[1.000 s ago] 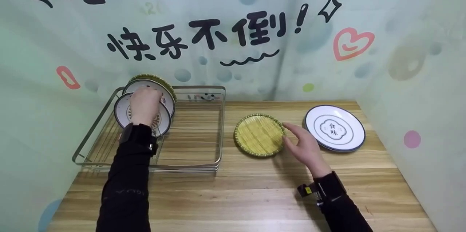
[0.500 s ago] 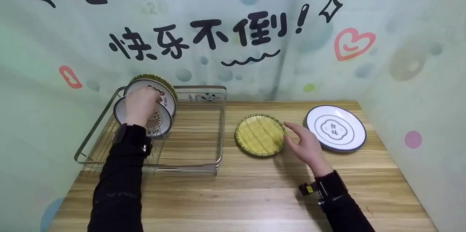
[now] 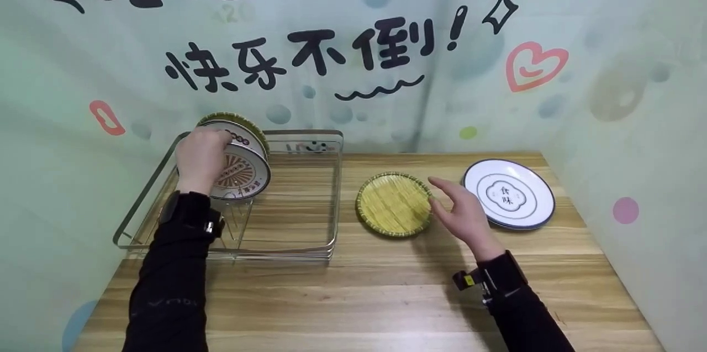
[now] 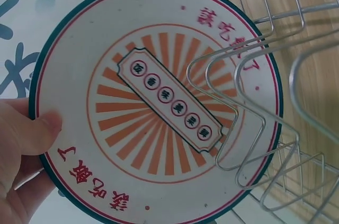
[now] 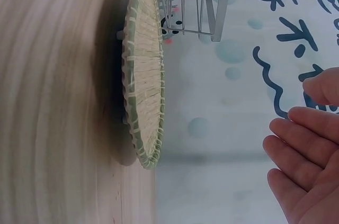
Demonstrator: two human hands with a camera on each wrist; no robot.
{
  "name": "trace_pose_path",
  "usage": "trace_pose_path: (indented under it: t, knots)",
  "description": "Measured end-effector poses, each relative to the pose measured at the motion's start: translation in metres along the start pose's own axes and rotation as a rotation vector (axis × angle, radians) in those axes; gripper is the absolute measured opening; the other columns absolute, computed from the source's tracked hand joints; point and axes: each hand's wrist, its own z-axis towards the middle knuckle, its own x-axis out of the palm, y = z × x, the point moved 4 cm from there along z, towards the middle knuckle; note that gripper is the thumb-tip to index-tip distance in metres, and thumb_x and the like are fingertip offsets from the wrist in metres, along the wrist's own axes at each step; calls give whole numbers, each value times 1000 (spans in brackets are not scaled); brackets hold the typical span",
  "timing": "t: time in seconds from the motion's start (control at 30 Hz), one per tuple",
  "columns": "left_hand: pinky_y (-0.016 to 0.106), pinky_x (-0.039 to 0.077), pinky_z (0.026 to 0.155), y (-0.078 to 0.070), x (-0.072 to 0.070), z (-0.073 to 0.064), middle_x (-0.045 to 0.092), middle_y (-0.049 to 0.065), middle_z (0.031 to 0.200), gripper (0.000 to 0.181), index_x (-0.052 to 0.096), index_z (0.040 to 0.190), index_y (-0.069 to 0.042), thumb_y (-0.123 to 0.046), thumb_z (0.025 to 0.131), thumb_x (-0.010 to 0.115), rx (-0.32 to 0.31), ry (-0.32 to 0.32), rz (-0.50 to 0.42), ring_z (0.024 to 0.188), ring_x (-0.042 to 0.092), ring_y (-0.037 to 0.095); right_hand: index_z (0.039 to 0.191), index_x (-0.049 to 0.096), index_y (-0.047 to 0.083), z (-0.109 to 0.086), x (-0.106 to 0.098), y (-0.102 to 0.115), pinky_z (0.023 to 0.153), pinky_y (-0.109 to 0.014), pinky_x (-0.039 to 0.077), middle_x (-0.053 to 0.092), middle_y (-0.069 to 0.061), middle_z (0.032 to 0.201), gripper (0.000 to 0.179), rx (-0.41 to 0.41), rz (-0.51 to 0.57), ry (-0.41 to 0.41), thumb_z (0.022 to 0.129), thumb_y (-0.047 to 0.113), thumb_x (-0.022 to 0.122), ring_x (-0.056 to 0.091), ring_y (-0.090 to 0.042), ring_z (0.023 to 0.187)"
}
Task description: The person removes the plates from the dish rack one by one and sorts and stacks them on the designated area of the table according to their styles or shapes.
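Observation:
My left hand [image 3: 201, 159] pinches the edge of a round plate [image 4: 169, 107] with a teal rim and an orange sunburst, thumb on its face. The plate stands tilted in the wire dish rack [image 3: 290, 255], and rack wires cross in front of it in the left wrist view. Behind it lean another white plate [image 3: 251, 142] and a green-rimmed woven bamboo tray, both mostly hidden. My right hand [image 3: 463, 216] holds nothing, its fingers spread beside the rim of a second round woven tray [image 3: 393, 205] on the table.
A blue-rimmed white plate [image 3: 519, 214] lies on top of a stack at the right of the wooden table [image 3: 386, 297]. A printed cloth backdrop [image 3: 386, 103] rises right behind the rack and table.
My left hand has moved left and a little up along the plate's rim, and the sunburst plate has shifted up and right. My right hand has barely moved.

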Motion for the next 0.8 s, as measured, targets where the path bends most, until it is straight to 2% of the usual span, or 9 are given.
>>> trace_pose_path:
  t: [0.17,0.37,0.53,0.8]
  knots:
    - [56,49,56,3,-3,0,71,18,88,30,74,89,-3,19,83,54,-22,-45,-13,75,62,41,127,63,-3,0,0,0,100,-48,47,65,-19,124,40,-8,3,-5,89,5,71,61,-38,114]
    - [53,47,52,2,-6,0,68,18,82,32,68,79,1,24,72,48,-37,-124,-29,71,60,41,127,63,-2,1,-1,1,100,-48,47,65,-19,125,39,6,0,2,89,6,71,61,-37,115]
    - [51,46,48,-1,-9,2,69,17,82,30,66,76,2,23,72,45,-35,-197,-41,71,61,40,128,63,-2,2,-1,3,101,-49,46,64,-20,125,40,12,-8,4,89,6,71,60,-38,115]
    - [53,51,56,-5,-17,2,71,17,88,34,72,86,2,22,74,48,-19,-264,-43,76,65,40,128,63,-2,3,1,4,102,-49,45,64,-20,126,41,18,-2,11,89,6,71,59,-38,117]
